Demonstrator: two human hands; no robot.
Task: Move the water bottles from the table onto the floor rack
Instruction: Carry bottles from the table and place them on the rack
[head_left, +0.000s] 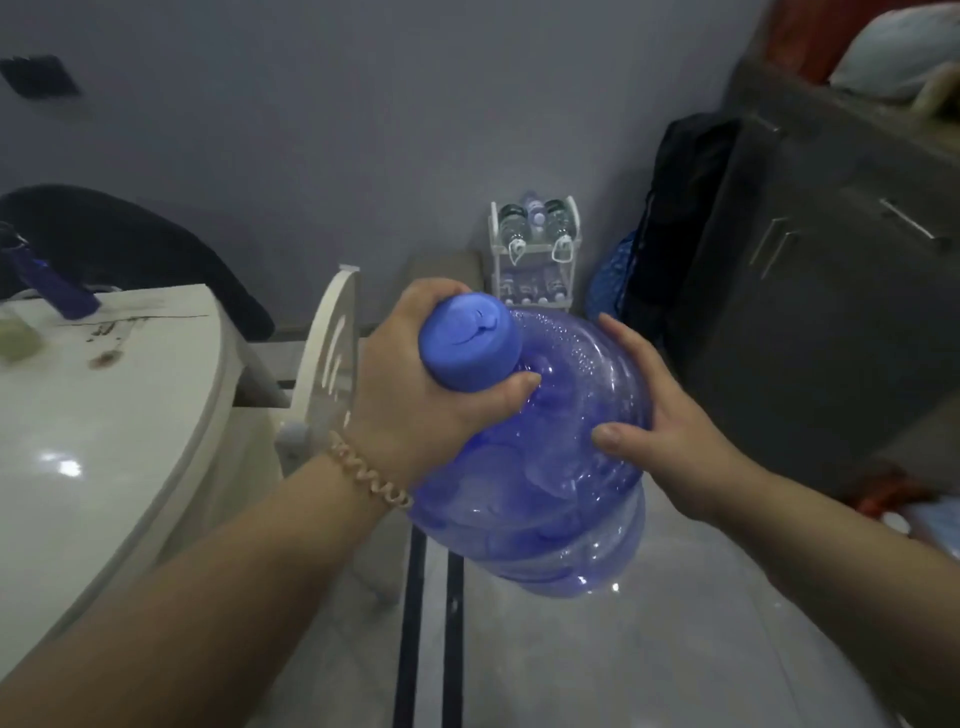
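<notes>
**Big jug in mid-carry toward the rack**

We have the large blue water jug (540, 467) off the table and held in the air over the tiled floor (597, 665), tilted so its blue cap (470, 343) points toward us. Our left hand (415, 395) is wrapped around the neck just under the cap, fingers curled tight and thumb pressed to the shoulder. Our right hand (654, 415) lies flat against the jug's side at 3 o'clock, fingers spread and pressing, not curled around anything.

The white floor rack (535, 249) stands against the wall at 12 o'clock beyond the jug, well apart from it, with small clear bottles (535, 221) already lying on both tiers. The white table (104, 415) sits at 9 o'clock, a white chair back (332, 353) just beside it.

We judge this the transport step. Next we need to walk the jug forward and lower it by the rack; its bulk looks too great for those tiers, so placement needs care.
</notes>
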